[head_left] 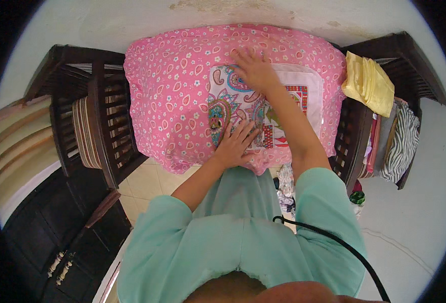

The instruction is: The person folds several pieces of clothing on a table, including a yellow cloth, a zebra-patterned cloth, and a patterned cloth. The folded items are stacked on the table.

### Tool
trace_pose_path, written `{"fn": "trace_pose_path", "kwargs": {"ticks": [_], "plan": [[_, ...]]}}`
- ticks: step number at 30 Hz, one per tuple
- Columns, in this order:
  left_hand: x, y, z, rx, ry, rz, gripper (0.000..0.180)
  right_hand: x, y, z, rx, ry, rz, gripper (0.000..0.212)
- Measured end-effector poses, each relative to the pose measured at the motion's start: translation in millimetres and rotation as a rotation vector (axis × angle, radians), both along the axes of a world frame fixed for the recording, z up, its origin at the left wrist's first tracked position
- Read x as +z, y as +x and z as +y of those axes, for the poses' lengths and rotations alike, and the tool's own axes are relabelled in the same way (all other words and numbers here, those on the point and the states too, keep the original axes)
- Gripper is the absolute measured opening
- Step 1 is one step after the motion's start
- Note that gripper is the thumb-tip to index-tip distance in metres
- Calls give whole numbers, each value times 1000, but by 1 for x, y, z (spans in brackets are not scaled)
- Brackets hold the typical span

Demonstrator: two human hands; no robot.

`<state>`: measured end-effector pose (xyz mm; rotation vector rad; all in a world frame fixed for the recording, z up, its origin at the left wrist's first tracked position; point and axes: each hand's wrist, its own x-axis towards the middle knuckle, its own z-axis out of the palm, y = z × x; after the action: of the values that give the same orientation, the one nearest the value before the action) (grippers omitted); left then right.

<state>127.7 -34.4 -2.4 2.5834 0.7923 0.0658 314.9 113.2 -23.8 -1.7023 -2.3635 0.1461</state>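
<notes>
A white folded cloth (309, 83) with paisley swirls on its left part and a colourful patchwork print on its right lies on a pink flowered cover (167, 91). My left hand (235, 146) rests palm down on the near edge of the paisley part, its fingers spread and pointing away from me. Farther off, my right hand (256, 70) lies across the far edge of the same cloth, also flat with fingers apart. My right forearm hides part of the patchwork print. Neither hand grips anything.
Dark slatted wooden chairs or racks stand on both sides, the left one (99, 116) with striped fabric. On the right rack (351, 136) lies a folded yellow cloth (369, 83); a zebra-striped cloth (402, 141) hangs there. A black cord (341, 240) crosses my right side.
</notes>
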Motion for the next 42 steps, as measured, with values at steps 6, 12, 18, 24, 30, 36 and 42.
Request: {"fn": "trace_pose_path", "kwargs": {"ticks": [6,12,18,24,30,36,42], "plan": [[17,-5,-8,16,-62,34,71,51,-46,-44,-137,107,131,47],[10,-8,-11,-27,-190,-25,68,27,-16,-69,12,-47,-33,50],[20,-20,0,732,-216,-349,60,60,15,-53,-465,170,709,47],[24,-33,24,1091,-318,-444,53,38,-26,-109,-784,87,1340,50],[16,-29,23,1031,-382,-482,57,44,-23,-97,-729,-375,742,36],[26,-10,30,942,-184,-339,66,22,-7,-102,-810,18,999,30],[23,16,27,820,-198,-305,69,13,69,-130,-918,-112,1113,22]]}}
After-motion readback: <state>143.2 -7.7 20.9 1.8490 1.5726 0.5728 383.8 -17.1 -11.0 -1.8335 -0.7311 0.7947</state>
